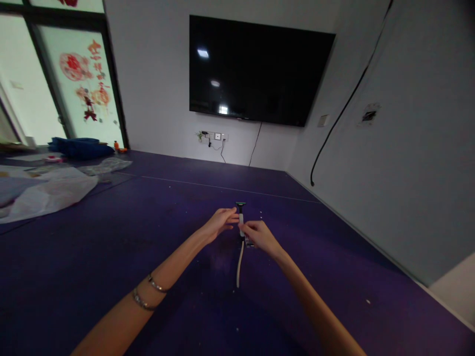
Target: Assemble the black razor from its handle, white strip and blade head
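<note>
A razor [241, 217] stands upright above the purple surface, its dark head with a thin green strip at the top and a pale handle below. My right hand [261, 236] pinches that handle between thumb and fingers. From the left, my left hand [221, 221] reaches up beside the razor with its fingers stretched out; whether the fingertips touch it I cannot tell. A pale, slender strip [239, 267] hangs or lies below the handle. Partly hidden under my right hand is a small clear-and-dark item [250, 243], too small to name.
Purple flooring [148, 237] carries scattered white specks. At the left lie crumpled plastic sheeting [59, 195] and a dark blue bundle [81, 147]. A black television [260, 71] hangs on the wall above sockets [217, 136]. A black cable [345, 104] dangles along the right wall.
</note>
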The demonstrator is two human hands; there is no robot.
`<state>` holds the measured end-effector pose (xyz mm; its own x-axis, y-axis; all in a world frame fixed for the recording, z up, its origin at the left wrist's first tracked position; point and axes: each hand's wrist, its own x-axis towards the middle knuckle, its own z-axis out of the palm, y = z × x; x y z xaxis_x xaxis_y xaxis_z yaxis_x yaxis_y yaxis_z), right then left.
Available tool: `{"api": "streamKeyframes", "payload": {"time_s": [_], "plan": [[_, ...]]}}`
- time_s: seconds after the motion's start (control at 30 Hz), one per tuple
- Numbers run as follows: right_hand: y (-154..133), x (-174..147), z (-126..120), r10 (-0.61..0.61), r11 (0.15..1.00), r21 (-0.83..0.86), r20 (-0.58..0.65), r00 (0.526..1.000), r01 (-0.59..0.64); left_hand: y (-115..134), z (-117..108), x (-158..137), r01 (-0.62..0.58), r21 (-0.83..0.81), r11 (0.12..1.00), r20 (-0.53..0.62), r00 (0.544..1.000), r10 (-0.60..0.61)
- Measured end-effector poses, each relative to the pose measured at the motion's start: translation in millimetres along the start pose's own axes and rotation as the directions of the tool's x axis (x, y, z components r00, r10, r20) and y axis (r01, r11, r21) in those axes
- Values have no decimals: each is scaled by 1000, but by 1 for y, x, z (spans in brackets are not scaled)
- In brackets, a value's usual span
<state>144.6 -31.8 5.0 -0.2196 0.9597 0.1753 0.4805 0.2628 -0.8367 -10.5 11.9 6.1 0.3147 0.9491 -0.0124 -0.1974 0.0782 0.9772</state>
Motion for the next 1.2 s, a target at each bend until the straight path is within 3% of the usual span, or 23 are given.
{"api": "streamKeyframes", "payload": {"time_s": [0.1,0.33,0.57,0.83,1.03,1.1,1.17,1.2], "plan": [[7,-1,14,53,972,-223,-97,994,-73,3,-19,9,42,49,998,-157,987,-34],[4,-16,45,151,753,-621,-158,976,-217,15,-44,12,97,34,995,-232,969,-87],[-1,-17,55,203,664,-711,-126,971,-231,15,-43,11,118,48,992,-227,968,-104],[0,-18,57,201,637,-751,-55,978,-173,14,-43,10,119,80,990,-187,977,-102],[-1,-14,33,179,656,-726,-118,977,-208,6,-51,17,48,140,989,-185,982,-21],[0,-12,15,189,666,-706,-151,970,-240,0,-58,24,-9,303,953,-215,974,78],[5,-10,-4,199,681,-684,-172,965,-262,-7,-65,32,-22,572,820,-242,951,194],[7,-9,-13,207,685,-674,-183,961,-276,-11,-68,36,-22,632,775,-247,941,229]]}}
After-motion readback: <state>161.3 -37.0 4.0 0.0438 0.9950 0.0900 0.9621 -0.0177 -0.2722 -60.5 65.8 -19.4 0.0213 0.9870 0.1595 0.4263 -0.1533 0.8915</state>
